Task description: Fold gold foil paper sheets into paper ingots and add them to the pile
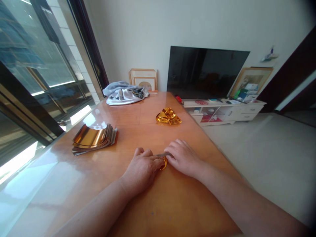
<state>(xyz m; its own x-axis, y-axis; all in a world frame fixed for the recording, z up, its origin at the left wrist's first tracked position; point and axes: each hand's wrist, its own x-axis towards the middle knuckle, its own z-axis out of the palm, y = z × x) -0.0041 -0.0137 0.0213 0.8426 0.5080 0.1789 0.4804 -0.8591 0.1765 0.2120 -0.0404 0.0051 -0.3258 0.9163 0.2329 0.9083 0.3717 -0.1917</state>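
Observation:
Both hands meet low over the wooden table (145, 135), working on one piece of gold foil paper (164, 163). My left hand (144, 166) is closed on its left side, thumb and fingers pressed together. From the other side my right hand (181, 156) pinches the paper's upper edge, where a thin greyish fold shows between the hands. Most of the sheet is hidden under the fingers. Farther left lies a curled stack of gold foil sheets (92, 138). Beyond the hands sits a clump of folded gold foil pieces (168, 116).
A pile of grey-white cloth (124, 93) rests at the table's far end. Behind it, picture frames (143, 78) lean on the wall. A television (207, 72) and a white cabinet (228, 112) stand past the table's right edge. Glass doors (49, 59) are on the left.

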